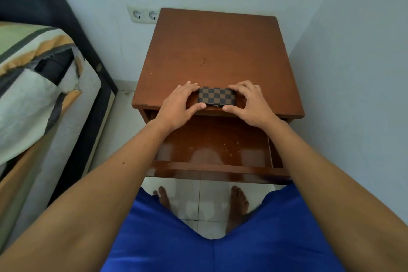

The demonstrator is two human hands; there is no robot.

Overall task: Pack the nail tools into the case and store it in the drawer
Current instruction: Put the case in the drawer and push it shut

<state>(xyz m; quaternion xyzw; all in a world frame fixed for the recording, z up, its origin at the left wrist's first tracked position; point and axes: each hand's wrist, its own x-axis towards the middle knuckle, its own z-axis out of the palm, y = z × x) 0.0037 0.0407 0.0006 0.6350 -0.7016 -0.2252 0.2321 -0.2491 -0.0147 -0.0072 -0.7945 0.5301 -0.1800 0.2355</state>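
At the far left a bed (33, 86) with a striped cover is seen, and a double wall socket (144, 15) sits on the wall just beside the wooden bench (216, 46). The left hand (180, 104) is laid against the left end of the checkered case (216, 96), with fingers curled over its far corner and the thumb pressed at its near edge. The case lies closed and flat on the bench, right at the front edge, directly above the open drawer (216, 146). No loose nail tools are visible, so packing is judged finished. The right hand (249, 104) is set on the right end in the same way, thumb at the near edge, so the case is grasped between both hands.

The drawer appears bare apart from small specks. The main risk is judged to lie in the lift: the case is pinched only at its ends, so it could slip and drop, or spring open if its fastening is not fully shut, spilling the tools. The bench edge could also be caught as the case is lowered.
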